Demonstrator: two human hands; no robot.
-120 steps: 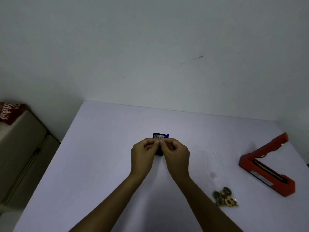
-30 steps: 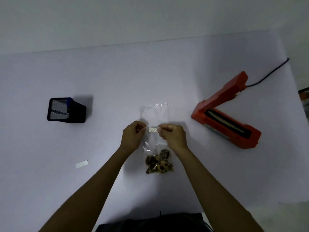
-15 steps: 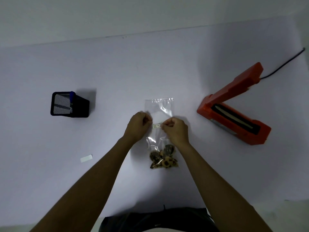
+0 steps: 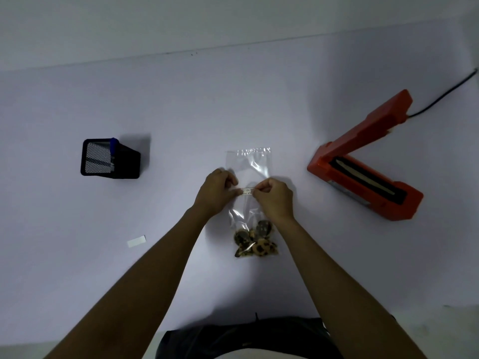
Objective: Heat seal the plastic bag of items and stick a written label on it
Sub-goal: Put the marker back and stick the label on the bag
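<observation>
Pinching the label (image 4: 246,191) by its ends, left hand (image 4: 217,194) and right hand (image 4: 274,199) have lowered it onto the bag (image 4: 252,177) lying mid-table; sticking appears imminent.

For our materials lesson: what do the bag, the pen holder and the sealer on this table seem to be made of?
Bag: thin clear plastic film, glossy; the table shows through and creases glint.
Pen holder: likely black metal mesh; a fine perforated grid shows inside.
Sealer: probably moulded orange plastic, matt, with a dark strip along its base.

Left hand (image 4: 216,194) and right hand (image 4: 274,199) close together, fingers curled, forearms converging
</observation>
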